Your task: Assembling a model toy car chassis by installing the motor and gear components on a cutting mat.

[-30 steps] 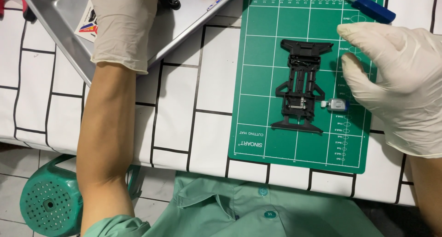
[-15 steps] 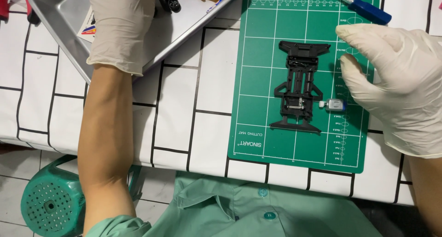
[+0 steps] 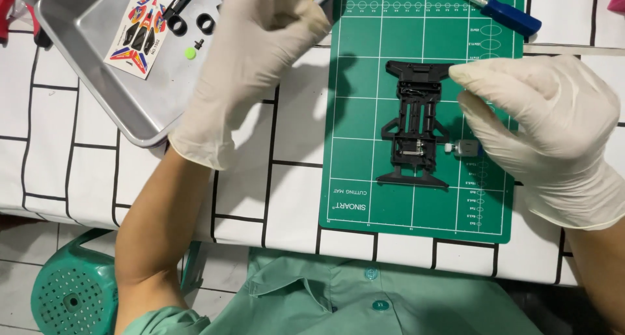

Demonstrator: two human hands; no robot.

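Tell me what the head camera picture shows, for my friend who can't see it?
A person's gloved right hand touches a black toy car chassis lying on a green cutting mat. The gloved left hand reaches over a metal tray holding a sticker sheet and small black parts. A blue screwdriver lies at the mat's top.
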